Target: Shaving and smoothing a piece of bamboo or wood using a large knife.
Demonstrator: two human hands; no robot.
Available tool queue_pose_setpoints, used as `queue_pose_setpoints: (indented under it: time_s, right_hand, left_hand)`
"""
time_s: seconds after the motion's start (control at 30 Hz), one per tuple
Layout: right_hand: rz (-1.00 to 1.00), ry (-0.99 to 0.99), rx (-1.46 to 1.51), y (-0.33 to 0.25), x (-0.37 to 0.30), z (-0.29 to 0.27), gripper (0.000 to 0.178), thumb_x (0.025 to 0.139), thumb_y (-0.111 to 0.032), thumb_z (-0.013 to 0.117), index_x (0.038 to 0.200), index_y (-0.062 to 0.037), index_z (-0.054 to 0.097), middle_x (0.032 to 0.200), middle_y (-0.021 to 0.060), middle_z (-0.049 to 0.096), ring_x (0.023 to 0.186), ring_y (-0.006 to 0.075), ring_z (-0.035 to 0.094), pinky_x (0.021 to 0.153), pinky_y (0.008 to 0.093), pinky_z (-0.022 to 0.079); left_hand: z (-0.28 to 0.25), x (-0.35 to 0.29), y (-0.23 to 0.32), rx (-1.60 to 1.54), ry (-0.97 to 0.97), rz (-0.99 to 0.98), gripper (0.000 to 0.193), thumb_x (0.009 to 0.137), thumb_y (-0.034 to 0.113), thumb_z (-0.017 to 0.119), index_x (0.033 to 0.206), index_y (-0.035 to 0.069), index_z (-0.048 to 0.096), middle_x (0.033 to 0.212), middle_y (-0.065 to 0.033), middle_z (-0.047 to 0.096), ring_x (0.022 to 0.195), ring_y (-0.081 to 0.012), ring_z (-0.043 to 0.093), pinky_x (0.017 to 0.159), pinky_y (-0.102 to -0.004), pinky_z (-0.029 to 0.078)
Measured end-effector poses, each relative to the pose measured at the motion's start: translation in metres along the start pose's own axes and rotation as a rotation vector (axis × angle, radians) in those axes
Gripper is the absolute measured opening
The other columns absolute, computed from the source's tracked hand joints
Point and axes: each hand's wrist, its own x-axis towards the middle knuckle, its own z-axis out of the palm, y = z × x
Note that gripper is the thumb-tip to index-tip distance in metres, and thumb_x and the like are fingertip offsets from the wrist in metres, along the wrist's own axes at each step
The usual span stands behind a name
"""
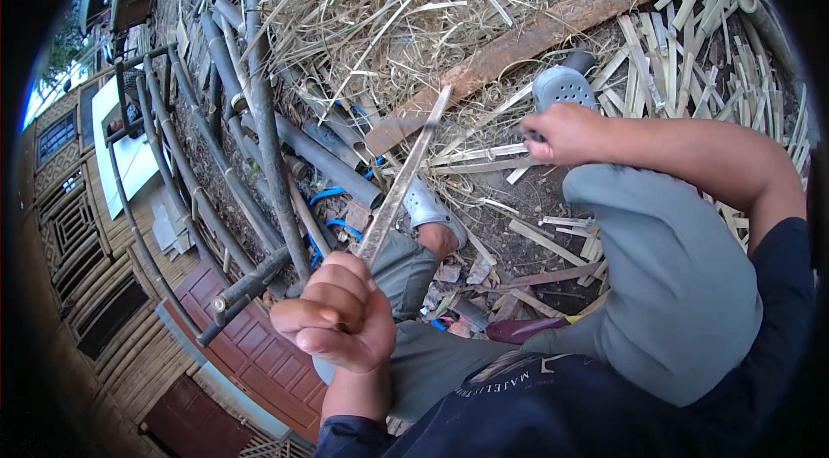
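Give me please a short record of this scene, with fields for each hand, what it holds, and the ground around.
left hand: left hand, fingers closed around the lower end of a long pale bamboo strip
right hand: right hand, closed on a blurred tool handle at the strip's upper end; the blade is unclear
strip pose: slanted up and away from the person
ground: cut bamboo slats, dry straw, grey pipes, rusty brown plank
footwear: grey perforated clog

You wear a dark navy shirt (553, 406) with pale print across the chest, its sleeve (781, 285) ending above your right elbow — grey trousers (682, 285) over both knees, and grey perforated clogs (563, 87) — forearms bare.
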Motion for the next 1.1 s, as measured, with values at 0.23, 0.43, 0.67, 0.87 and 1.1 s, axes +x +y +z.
queue_pose_setpoints:
  time_s: [0.23, 0.43, 0.67, 0.87, 1.1]
  right_hand:
    - [0.171, -0.013, -0.042, 0.013, -0.005, 0.006, 0.035, 0.089, -0.034, 0.052, 0.097, -0.0016, 0.06, 0.078, 0.025, 0.064, 0.078, 0.0436, 0.063, 0.074, 0.0525, 0.05]
    - [0.245, 0.032, -0.038, 0.037, 0.01, 0.014, 0.038, 0.086, -0.033, 0.05, 0.102, -0.0007, 0.061, 0.081, 0.0242, 0.066, 0.08, 0.0418, 0.065, 0.076, 0.0521, 0.05]
    - [0.276, 0.156, 0.051, 0.039, 0.003, 0.018, 0.036, 0.087, -0.031, 0.053, 0.107, -0.0023, 0.062, 0.075, 0.0198, 0.066, 0.073, 0.0385, 0.065, 0.071, 0.0462, 0.052]
    - [0.086, 0.067, 0.255, -0.046, -0.013, -0.043, 0.032, 0.088, -0.033, 0.053, 0.097, -0.0036, 0.062, 0.073, 0.0218, 0.063, 0.072, 0.0397, 0.063, 0.068, 0.0478, 0.049]
    - [0.068, 0.098, 0.309, -0.032, -0.017, -0.022, 0.026, 0.087, -0.025, 0.056, 0.09, 0.0009, 0.059, 0.061, 0.0212, 0.056, 0.06, 0.038, 0.059, 0.059, 0.0448, 0.046]
  left_hand:
    - [-0.005, 0.0, 0.003, 0.016, 0.01, -0.006, 0.031, 0.102, 0.042, 0.039, 0.089, 0.014, 0.039, 0.052, 0.0045, 0.029, 0.048, -0.0088, 0.028, 0.055, -0.0269, 0.031]
    - [-0.001, 0.001, -0.004, 0.032, 0.07, -0.004, 0.038, 0.1, 0.048, 0.04, 0.095, 0.012, 0.047, 0.057, 0.005, 0.031, 0.052, -0.0076, 0.031, 0.061, -0.0273, 0.036]
    - [0.008, 0.007, -0.002, -0.001, 0.151, 0.03, 0.057, 0.095, 0.062, 0.036, 0.104, 0.008, 0.053, 0.086, -0.0017, 0.04, 0.086, -0.0156, 0.046, 0.092, -0.0377, 0.04]
    - [0.004, 0.012, -0.007, 0.048, 0.175, 0.06, 0.056, 0.091, 0.068, 0.032, 0.085, 0.012, 0.038, 0.081, -0.0018, 0.035, 0.077, -0.016, 0.043, 0.077, -0.034, 0.043]
    - [0.012, 0.012, -0.011, 0.034, 0.208, 0.056, 0.05, 0.092, 0.064, 0.041, 0.078, 0.017, 0.032, 0.077, 0.0017, 0.032, 0.073, -0.0135, 0.038, 0.071, -0.0313, 0.036]
